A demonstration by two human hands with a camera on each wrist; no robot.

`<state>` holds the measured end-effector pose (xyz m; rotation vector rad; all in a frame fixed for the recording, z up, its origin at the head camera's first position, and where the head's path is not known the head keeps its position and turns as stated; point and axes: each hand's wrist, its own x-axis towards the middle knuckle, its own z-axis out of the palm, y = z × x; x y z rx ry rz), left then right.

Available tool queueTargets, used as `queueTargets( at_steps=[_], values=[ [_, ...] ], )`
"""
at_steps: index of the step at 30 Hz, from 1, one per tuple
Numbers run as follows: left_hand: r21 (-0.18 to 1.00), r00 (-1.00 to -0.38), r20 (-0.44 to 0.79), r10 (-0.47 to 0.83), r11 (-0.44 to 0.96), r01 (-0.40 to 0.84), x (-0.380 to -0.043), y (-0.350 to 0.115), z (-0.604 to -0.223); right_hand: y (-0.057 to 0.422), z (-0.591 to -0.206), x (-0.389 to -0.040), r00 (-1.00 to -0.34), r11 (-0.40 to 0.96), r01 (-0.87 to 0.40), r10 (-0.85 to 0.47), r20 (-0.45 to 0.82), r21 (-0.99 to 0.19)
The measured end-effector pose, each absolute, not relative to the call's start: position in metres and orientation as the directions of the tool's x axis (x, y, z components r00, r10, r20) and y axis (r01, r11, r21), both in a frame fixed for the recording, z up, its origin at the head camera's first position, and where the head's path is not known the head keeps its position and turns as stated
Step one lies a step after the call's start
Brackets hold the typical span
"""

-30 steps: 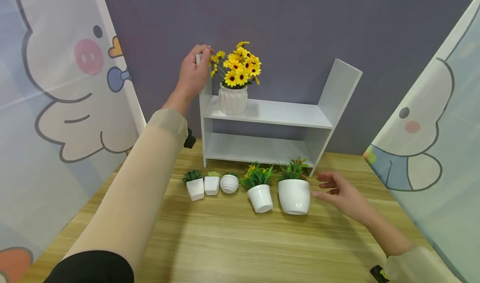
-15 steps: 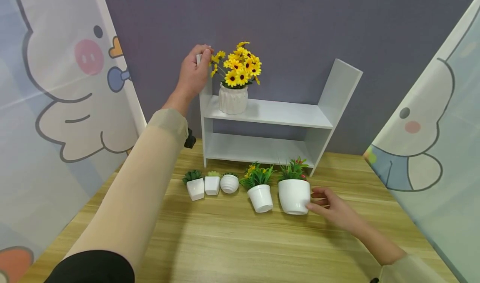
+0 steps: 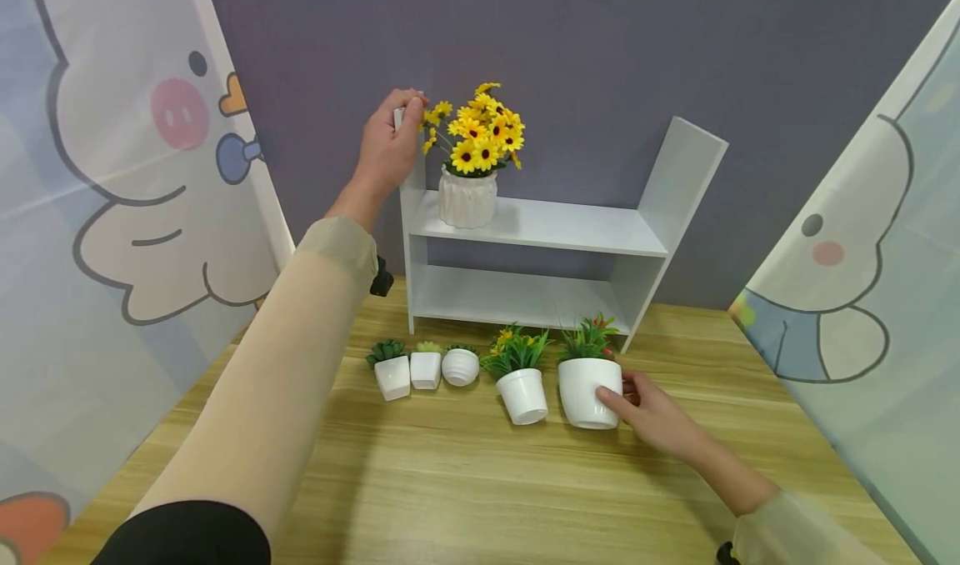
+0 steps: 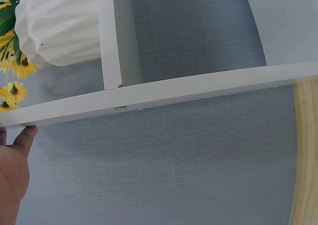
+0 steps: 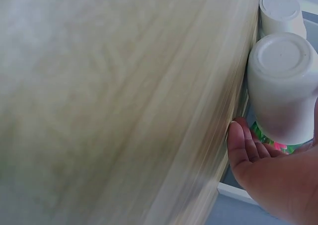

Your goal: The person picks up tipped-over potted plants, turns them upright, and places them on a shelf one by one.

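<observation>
In the head view my left hand (image 3: 390, 138) grips the top of the left side panel of a white shelf (image 3: 540, 223). On its upper board stands a ribbed white pot of yellow flowers (image 3: 468, 194), beside that hand. My right hand (image 3: 656, 415) is around the right side of a large white potted plant (image 3: 588, 394) lying on the table. The thumb lies across the pot's front and the fingers reach behind it. In the right wrist view the fingers (image 5: 238, 143) curve beside the pot (image 5: 283, 93), near the table; their contact is partly hidden.
Left of the large pot lie a smaller white pot with yellow-flowered grass (image 3: 522, 397) and several small succulents, including a round-potted one (image 3: 460, 367). The wooden table (image 3: 480, 490) meets a grey wall (image 3: 570, 48). Cartoon-printed panels (image 3: 142, 215) stand at both sides.
My right hand has moved left from beside the large potted plant, and its thumb has come over the pot's front. The left hand stays on the shelf panel.
</observation>
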<state>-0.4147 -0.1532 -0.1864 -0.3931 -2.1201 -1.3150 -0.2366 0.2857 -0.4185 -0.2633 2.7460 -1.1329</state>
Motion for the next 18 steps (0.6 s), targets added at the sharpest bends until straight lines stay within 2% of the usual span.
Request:
queueTargets(
  at_steps=[18],
  values=[
    [0.702, -0.769, 0.637, -0.058, 0.456, 0.547, -0.4129, -0.1526, -0.1864, 0.2785, -0.4252, -0.2410, -0.976, 0.659, -0.089, -0.208, -0.067, -0.746]
  ],
)
